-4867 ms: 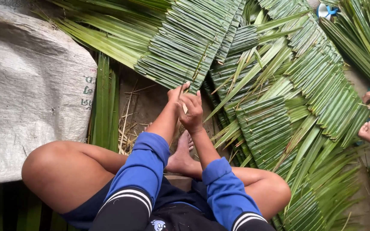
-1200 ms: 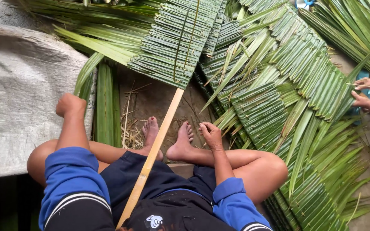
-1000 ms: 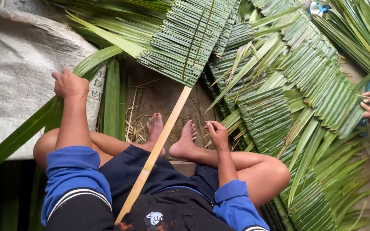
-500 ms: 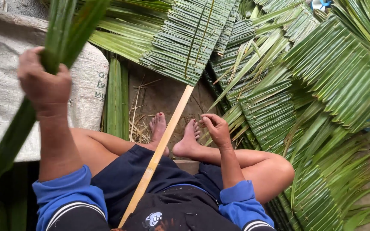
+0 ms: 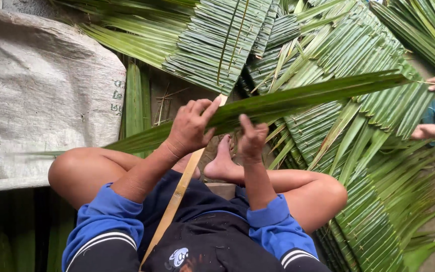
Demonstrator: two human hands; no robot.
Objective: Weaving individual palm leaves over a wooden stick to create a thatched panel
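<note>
package: one woven sack (image 5: 41,95) | colour: off-white grey | shape: broad, flattish, rounded corner, creased | marking: small dark print on its right edge, near the corner | place: left of the stitched palm-leaf panel (image 5: 217,45), just beside it | labels, signs, screens: none

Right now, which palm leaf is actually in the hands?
The long loose leaf lying crosswise over the lap, held by the left hand and right hand. The other leaves are folded into panels or lie on the ground.
</note>
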